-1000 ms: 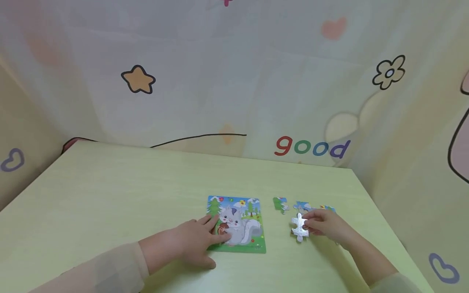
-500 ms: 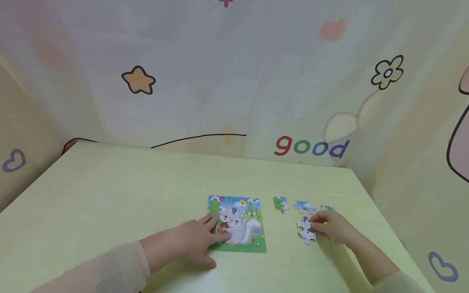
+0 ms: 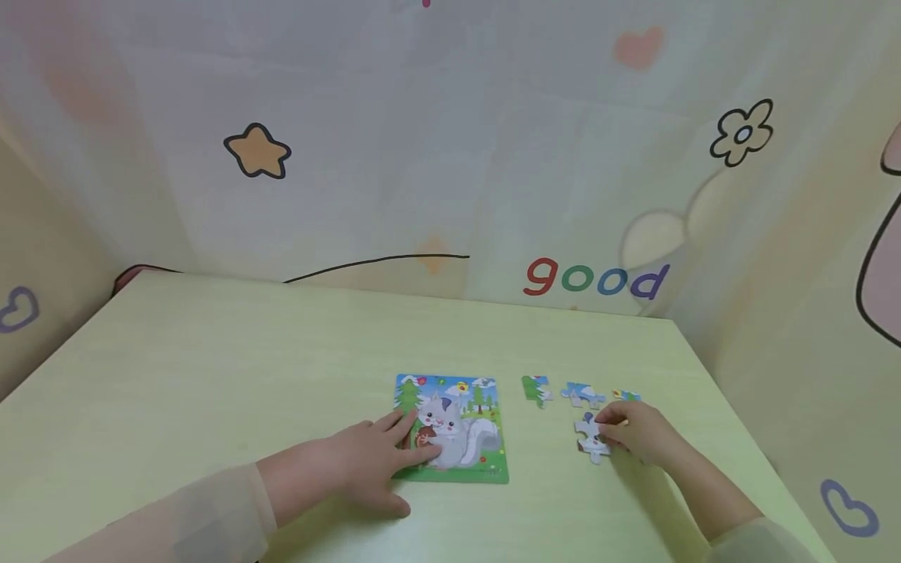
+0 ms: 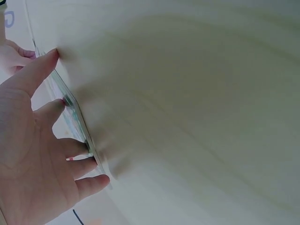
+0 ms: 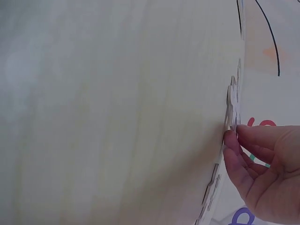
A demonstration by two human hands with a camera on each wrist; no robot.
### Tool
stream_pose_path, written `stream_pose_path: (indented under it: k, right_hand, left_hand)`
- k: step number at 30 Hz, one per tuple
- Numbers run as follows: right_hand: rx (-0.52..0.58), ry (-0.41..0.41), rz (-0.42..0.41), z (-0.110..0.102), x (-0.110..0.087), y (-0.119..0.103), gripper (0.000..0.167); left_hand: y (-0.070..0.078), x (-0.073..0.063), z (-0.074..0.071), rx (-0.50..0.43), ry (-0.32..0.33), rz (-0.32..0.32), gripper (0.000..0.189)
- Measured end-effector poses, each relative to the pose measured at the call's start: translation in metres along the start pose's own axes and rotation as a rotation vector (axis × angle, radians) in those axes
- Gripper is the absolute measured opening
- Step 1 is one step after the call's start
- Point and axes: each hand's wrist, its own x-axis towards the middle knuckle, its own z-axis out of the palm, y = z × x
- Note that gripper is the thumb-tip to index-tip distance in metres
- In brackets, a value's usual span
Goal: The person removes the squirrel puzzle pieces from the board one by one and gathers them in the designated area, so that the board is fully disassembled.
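Note:
A square squirrel picture board [image 3: 468, 450] lies flat on the table, and my left hand [image 3: 369, 465] rests on its left side with spread fingers. The left wrist view shows that hand [image 4: 42, 145] with its fingertips at the board's edge. To the right of the board, my right hand [image 3: 644, 434] pinches a jigsaw piece [image 3: 588, 442] between thumb and fingers, its grey squirrel print facing up. From the side in the right wrist view, the pinched piece [image 5: 230, 110] sits close over the table at the fingertips of my right hand [image 5: 262, 168].
Behind the pinched piece lie a green tree jigsaw piece [image 3: 536, 390], a blue sky piece [image 3: 583, 395] and a piece with a yellow spot [image 3: 626, 396]. More pieces are partly hidden by the right hand. A printed curtain [image 3: 394, 156] hangs behind the table [image 3: 246, 352].
My right hand has turned the jigsaw piece from its silvery back to its printed face and shifted it slightly right, near the other pieces. My left hand stays on the board.

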Motion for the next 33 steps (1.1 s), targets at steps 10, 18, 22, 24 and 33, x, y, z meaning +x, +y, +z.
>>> stream_pose_path:
  k: [10, 18, 22, 24, 33]
  right_hand:
    - [-0.094, 0.029, -0.03, -0.001, -0.003, -0.013, 0.004]
    - [0.0, 0.041, -0.056, 0.006, -0.002, -0.026, 0.014]
    - [0.163, -0.012, -0.09, 0.019, 0.006, -0.044, 0.017]
    - [0.22, -0.04, -0.107, 0.026, 0.011, -0.055, 0.016]
    - [0.341, -0.17, -0.211, 0.054, 0.023, -0.107, 0.016]
  left_hand:
    - [-0.006, -0.002, 0.002, 0.013, 0.047, 0.042, 0.071]
    - [-0.005, -0.011, 0.005, 0.025, 0.036, -0.006, 0.073]
    - [-0.007, -0.015, 0.005, 0.028, 0.025, -0.033, 0.073]
    - [-0.007, -0.015, 0.004, 0.022, 0.022, -0.035, 0.073]
    - [-0.003, -0.016, -0.001, 0.015, 0.017, -0.044, 0.073]
